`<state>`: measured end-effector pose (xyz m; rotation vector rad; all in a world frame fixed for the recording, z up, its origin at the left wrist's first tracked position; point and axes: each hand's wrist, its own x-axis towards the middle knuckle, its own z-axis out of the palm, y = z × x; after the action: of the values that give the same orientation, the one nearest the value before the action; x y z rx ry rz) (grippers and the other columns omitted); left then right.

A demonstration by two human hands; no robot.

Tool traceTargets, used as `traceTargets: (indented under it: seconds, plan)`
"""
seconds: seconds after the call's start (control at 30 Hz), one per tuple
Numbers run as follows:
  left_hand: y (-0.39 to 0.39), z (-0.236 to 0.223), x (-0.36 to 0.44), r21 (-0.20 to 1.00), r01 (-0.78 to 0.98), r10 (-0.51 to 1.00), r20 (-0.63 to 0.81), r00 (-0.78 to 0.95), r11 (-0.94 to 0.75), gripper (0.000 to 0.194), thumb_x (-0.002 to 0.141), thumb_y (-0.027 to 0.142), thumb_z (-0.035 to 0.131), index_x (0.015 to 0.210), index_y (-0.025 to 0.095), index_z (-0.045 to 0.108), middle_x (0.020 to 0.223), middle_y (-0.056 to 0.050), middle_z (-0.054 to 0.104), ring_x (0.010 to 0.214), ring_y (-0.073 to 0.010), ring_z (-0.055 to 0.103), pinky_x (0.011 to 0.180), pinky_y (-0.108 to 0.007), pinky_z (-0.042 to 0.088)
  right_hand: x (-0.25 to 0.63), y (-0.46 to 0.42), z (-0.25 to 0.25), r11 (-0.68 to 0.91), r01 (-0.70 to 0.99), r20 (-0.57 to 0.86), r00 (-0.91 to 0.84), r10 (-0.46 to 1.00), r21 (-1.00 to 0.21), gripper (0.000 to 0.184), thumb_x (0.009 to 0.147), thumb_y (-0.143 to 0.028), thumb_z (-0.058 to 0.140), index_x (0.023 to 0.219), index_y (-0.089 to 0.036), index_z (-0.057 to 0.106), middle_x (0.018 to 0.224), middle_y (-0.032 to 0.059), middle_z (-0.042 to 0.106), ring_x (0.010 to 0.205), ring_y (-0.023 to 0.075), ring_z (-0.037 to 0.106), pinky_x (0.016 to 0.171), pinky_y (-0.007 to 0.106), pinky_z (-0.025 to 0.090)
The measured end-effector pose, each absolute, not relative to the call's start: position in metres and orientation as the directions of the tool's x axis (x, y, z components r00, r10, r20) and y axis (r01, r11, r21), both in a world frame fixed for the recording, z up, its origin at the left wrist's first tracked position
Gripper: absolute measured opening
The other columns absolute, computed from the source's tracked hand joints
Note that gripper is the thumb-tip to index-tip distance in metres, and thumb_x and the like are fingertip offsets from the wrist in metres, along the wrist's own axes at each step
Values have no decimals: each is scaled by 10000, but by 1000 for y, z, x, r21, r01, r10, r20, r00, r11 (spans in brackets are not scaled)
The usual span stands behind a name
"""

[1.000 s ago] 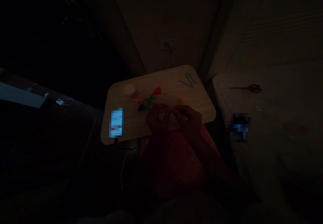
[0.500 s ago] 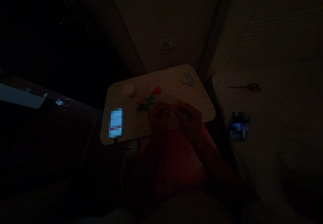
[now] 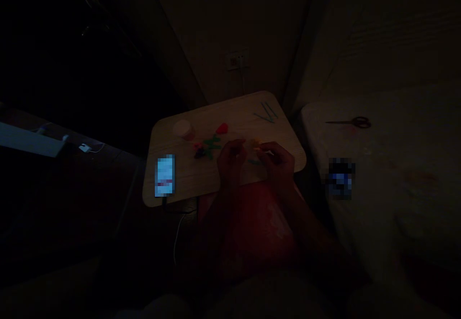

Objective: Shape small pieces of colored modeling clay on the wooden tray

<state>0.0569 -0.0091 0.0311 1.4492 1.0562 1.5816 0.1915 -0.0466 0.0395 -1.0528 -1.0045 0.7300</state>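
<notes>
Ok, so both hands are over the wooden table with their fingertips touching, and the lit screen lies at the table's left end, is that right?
Not quite: the head view shows a gap between the fingertips of the left hand and the right hand. Both are over the wooden table, and the lit screen lies at its left end.

The desk has a pale, smooth-looking wood-grain top; the scissors' handles look like dark plastic, their blades' finish unclear.
</notes>
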Motion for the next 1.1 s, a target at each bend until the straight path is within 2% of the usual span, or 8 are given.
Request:
traceTargets:
  seconds: [0.07, 0.17, 0.27, 0.4, 0.6, 0.77, 0.9, 1.1]
  plan:
    - [1, 22, 55, 902, 122, 902, 424, -80, -413, 393, 888, 514, 778, 1155, 234, 706, 944, -35, 685, 823, -160, 656, 750, -291, 554, 206, -41, 33, 357, 2, 318, 458, 830, -934, 198, 850, -422, 805, 874, -234, 746, 944, 39, 755, 888, 195, 726, 740, 306, 606]
    - [13, 10, 56, 819, 334, 871, 491, 11, -466, 475, 809, 377, 849, 1212, 220, 653, 1143, -89, 666, 987, -208, 648, 862, -341, 553, 227, -32, 19, 256, 52, 242, 553, 797, -965, 239, 824, -438, 793, 890, -210, 765, 917, 50, 772, 878, 210, 720, 756, 323, 590]
    - [21, 2, 64, 756, 399, 848, 516, 123, -518, 543, 772, 236, 829, 1266, 206, 604, 1236, -123, 634, 1123, -256, 631, 973, -402, 545, 237, -27, 5, 158, 83, 178, 558, 810, -984, 271, 812, -444, 778, 912, -193, 788, 932, 69, 803, 863, 220, 728, 743, 330, 581]
    - [29, -7, 75, 718, 431, 835, 505, 219, -547, 541, 758, 140, 773, 1265, 186, 592, 1266, -146, 651, 1197, -288, 624, 1055, -445, 519, 235, -26, -4, 144, 166, 211, 522, 826, -976, 251, 825, -423, 759, 894, -186, 799, 926, 76, 808, 841, 218, 730, 732, 325, 566]
    - [44, -6, 85, 722, 526, 893, 375, 247, -449, 391, 787, 101, 739, 1163, 168, 655, 1145, -135, 730, 1108, -298, 655, 1033, -461, 518, 233, -19, -7, 134, 222, 226, 467, 855, -966, 223, 841, -374, 718, 929, -188, 802, 923, 72, 811, 823, 224, 731, 773, 346, 567]
    - [39, 7, 87, 872, 306, 914, 306, 266, -381, 182, 847, 196, 728, 1022, 181, 683, 1005, -69, 746, 931, -204, 692, 882, -332, 555, 234, -18, -5, 151, 202, 231, 467, 854, -968, 219, 847, -413, 734, 912, -210, 789, 904, 56, 809, 802, 220, 724, 725, 326, 569]
    - [32, 8, 84, 969, 59, 931, 215, 295, -242, 241, 793, 314, 804, 939, 174, 674, 916, -43, 731, 821, -157, 678, 768, -266, 552, 233, -21, -5, 183, 147, 232, 480, 846, -972, 222, 847, -433, 744, 900, -220, 775, 918, 58, 805, 819, 227, 730, 731, 334, 579]
    - [31, 4, 77, 989, -59, 948, 145, 283, -134, 343, 705, 371, 872, 912, 172, 684, 882, -28, 727, 804, -147, 674, 747, -255, 559, 232, -23, -7, 243, 147, 283, 449, 847, -959, 164, 848, -387, 750, 890, -230, 774, 911, 47, 781, 852, 222, 719, 751, 335, 561]
